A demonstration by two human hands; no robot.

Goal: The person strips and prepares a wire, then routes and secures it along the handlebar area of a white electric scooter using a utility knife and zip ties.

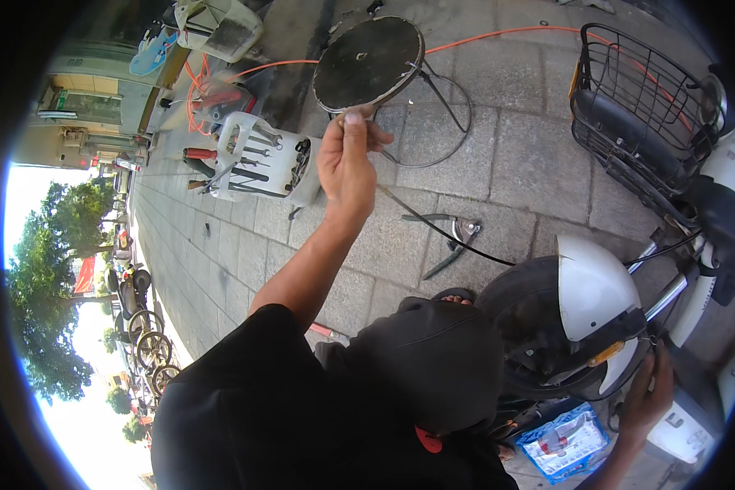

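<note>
My left hand (350, 162) is raised in front of me, thumb pressed towards the fingers. A small pale bit shows at the fingertips, too small to identify. A thin black cable (465, 243) runs from the scooter's front end up to my left wrist, where its end is hidden. Low on the right, my right hand (648, 392) is beside the white front fender (597, 294) and fork of an electric scooter, fingers curled near a dark cable; its grip is unclear. The front tyre (514, 306) lies close to my knee.
Cutting pliers (459, 236) lie on the paving. Behind them are a white tool holder (263, 159) with wrenches and a round stool (370, 64). An orange hose (502, 32) crosses the ground. A wire basket (637, 104) and a blue-edged packet (563, 442) are to the right.
</note>
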